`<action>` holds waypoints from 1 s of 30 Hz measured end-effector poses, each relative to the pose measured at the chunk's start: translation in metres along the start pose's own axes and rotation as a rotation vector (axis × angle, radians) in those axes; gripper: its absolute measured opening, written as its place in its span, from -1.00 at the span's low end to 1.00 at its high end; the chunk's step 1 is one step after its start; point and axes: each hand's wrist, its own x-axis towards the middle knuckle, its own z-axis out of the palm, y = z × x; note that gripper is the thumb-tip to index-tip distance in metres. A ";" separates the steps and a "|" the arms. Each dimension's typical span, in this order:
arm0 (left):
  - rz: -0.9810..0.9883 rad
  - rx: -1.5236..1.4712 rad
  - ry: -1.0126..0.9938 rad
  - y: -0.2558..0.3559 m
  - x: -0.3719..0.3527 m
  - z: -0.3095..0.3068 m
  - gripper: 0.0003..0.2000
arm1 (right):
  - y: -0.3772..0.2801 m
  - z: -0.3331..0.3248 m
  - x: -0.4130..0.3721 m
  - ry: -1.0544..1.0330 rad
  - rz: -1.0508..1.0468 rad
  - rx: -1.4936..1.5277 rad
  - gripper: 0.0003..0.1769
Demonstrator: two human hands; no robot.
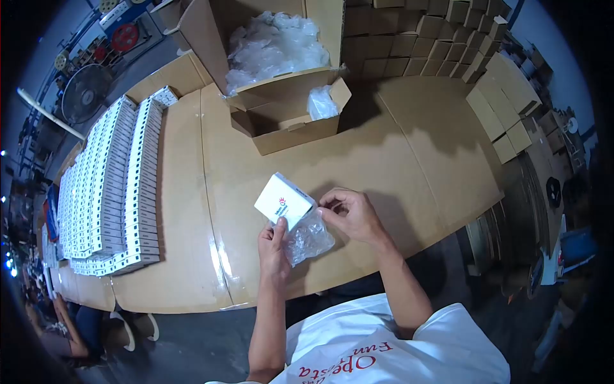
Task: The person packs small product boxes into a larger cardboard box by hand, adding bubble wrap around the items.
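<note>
My left hand [274, 249] grips a small white box [281, 203] with a red and dark print, its thumb on the near edge. A clear plastic bag [310, 239] hangs at the near side of the box, between my two hands. My right hand [352, 216] is at the right corner of the box, with thumb and forefinger pinched on the edge of the bag. Both hands are above the cardboard-covered table [384, 166]. How far the box sits inside the bag cannot be made out.
Long rows of stacked white boxes [115, 185] stand on the left. At the back are an open carton [281, 137] with one plastic bag inside and a big carton [324, 25] of clear bags. Brown boxes [416, 45] are piled behind; more cartons [502, 109] stand right.
</note>
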 end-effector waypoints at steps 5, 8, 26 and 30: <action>0.029 0.003 -0.003 0.005 -0.003 0.007 -0.69 | -0.002 0.008 0.001 0.043 0.010 -0.001 -0.86; 0.074 0.046 0.002 0.005 -0.002 0.004 -0.69 | -0.004 0.010 0.002 0.101 -0.024 -0.013 -0.88; 0.096 0.190 -0.047 0.021 -0.002 -0.011 -0.64 | -0.007 0.022 -0.009 0.028 -0.129 0.225 -0.79; 0.101 0.132 -0.019 0.017 -0.001 -0.009 -0.63 | -0.005 0.019 -0.013 -0.003 -0.182 0.182 -0.79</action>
